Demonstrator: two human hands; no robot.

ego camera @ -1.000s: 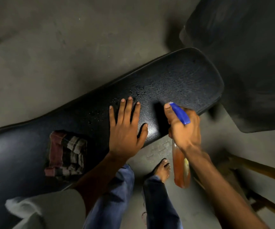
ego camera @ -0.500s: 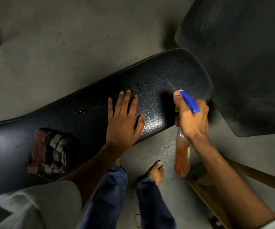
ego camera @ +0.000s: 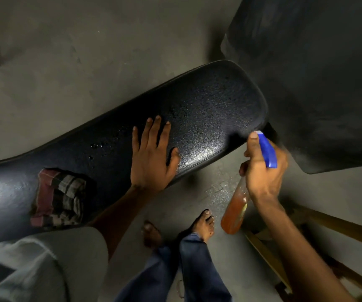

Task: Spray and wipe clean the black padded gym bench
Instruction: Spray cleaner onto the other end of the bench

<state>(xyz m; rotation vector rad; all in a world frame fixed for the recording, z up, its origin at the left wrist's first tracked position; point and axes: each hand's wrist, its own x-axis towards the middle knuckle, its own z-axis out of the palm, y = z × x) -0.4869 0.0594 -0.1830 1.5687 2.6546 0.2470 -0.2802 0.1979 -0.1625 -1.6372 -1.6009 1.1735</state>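
The black padded bench (ego camera: 208, 105) runs diagonally from lower left to upper right, with droplets shining on its middle. My left hand (ego camera: 151, 155) lies flat on the pad near its front edge, fingers spread. My right hand (ego camera: 262, 168) grips a spray bottle (ego camera: 235, 210) of orange liquid with a blue trigger head (ego camera: 267, 149), held just off the bench's right end, nozzle facing the pad. A folded checked cloth (ego camera: 58, 197) rests on the bench to the left of my left arm.
A second dark padded surface (ego camera: 317, 83) rises at the upper right, close to the bench's end. A wooden frame (ego camera: 306, 240) lies on the concrete floor at the lower right. My bare feet (ego camera: 204, 223) stand beside the bench.
My right hand has carried the bottle rightward, from over the pad's front edge to past its right end. More droplets show on the pad. The left hand stays flat.
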